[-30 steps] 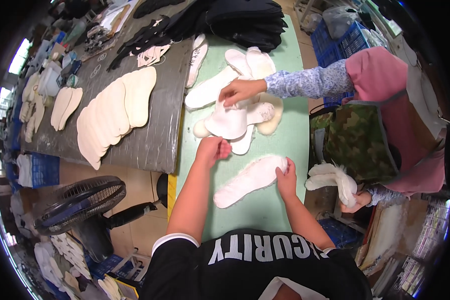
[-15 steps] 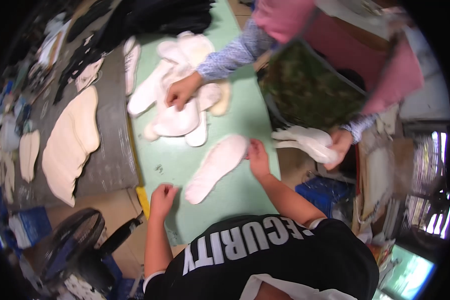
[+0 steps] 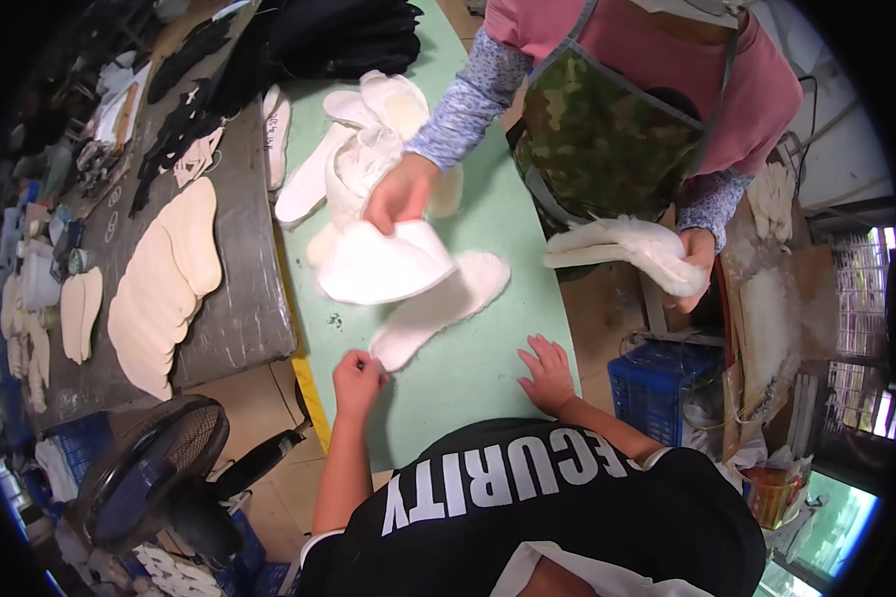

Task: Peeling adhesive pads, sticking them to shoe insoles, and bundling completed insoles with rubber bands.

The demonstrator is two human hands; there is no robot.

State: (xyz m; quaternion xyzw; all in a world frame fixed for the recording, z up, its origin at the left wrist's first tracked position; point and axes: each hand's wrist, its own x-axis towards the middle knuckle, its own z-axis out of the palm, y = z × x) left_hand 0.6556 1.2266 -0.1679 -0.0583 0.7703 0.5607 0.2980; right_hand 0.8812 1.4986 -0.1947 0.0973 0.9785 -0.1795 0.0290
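Note:
A white, fuzzy insole [image 3: 453, 305] lies slantwise on the pale green table in front of me. My left hand [image 3: 358, 381] is closed, its thumb and fingertips together right at the insole's near end; whether they pinch its edge or something small is hidden. My right hand [image 3: 550, 376] is open above the table, fingers spread, apart from the insole. Across the table, a co-worker's hand [image 3: 403, 194] grips a white curved, slipper-like piece [image 3: 388, 264] that overlaps the insole. The co-worker's other hand [image 3: 697, 269] holds fluffy white sole-shaped pieces [image 3: 622, 244].
More white insoles and fuzzy pieces [image 3: 368, 114] are heaped at the table's far part, beside a black stack [image 3: 338, 35]. Cream sole pieces fan out [image 3: 164, 294] on the grey table at left. A fan [image 3: 154, 468] stands lower left, a blue crate [image 3: 657, 388] at right.
My right hand has let go of the insole, drawn back toward me and opened. The insole's near end now meets my left hand. The co-worker has lifted the white piece toward me.

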